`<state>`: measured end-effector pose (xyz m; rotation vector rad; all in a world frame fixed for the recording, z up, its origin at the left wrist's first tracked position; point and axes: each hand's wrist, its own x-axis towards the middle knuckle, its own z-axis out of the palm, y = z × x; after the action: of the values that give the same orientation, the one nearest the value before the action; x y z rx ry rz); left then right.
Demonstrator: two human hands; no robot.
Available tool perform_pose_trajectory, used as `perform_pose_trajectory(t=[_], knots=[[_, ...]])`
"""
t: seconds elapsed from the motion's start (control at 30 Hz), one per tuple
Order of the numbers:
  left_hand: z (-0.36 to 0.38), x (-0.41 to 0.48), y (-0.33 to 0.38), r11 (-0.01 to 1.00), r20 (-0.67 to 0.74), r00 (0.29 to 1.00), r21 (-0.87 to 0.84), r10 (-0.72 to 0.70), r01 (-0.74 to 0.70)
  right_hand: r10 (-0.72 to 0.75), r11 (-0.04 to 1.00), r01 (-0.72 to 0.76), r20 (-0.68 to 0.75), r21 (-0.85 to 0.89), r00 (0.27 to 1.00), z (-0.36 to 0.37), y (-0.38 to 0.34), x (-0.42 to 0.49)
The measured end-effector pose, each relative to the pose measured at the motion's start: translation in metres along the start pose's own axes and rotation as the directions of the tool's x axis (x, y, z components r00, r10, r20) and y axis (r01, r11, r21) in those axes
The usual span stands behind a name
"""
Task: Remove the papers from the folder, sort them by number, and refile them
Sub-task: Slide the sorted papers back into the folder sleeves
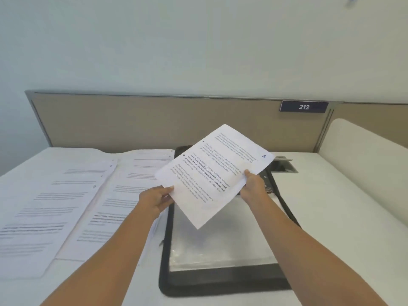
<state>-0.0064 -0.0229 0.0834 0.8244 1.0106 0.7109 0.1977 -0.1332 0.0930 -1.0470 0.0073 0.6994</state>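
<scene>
— White desk against a beige partition; what lies on it?
— Printed papers spread in overlapping rows across the left half. Just right of them a black folder lies open, its clear sleeve facing up and its long axis running near to far.
— And the page being handled?
— One sheet is held in the air over the folder's far half, apart from it, print side up. Its long axis runs from near left to far right, with the head of the page pointing far right.
— Who holds it?
— Both hands are clamped on it. The left hand grips the near-left end, and the right hand pinches the right long edge, thumb on the printed face.
— Anything smaller?
— A dark plate reading 212 on the partition at far right, and a handwritten 1 in the sheet's rightmost corner
</scene>
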Motion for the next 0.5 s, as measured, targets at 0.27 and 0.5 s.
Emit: perform_pose_trajectory(t=[0.27, 0.5], knots=[[0.056, -0.025, -0.068, 0.983, -0.026, 1.000, 0.183, 0.016, -0.011, -0.073, 0.978, 0.078, 0.031, -0.192, 0.997, -0.106, -0.020, 0.009], [0.076, -0.026, -0.089, 0.947, -0.011, 0.999, 0.321, 0.043, -0.037, -0.545, 0.486, 0.275, -0.043, -0.829, 0.837, -0.158, -0.037, 0.010]])
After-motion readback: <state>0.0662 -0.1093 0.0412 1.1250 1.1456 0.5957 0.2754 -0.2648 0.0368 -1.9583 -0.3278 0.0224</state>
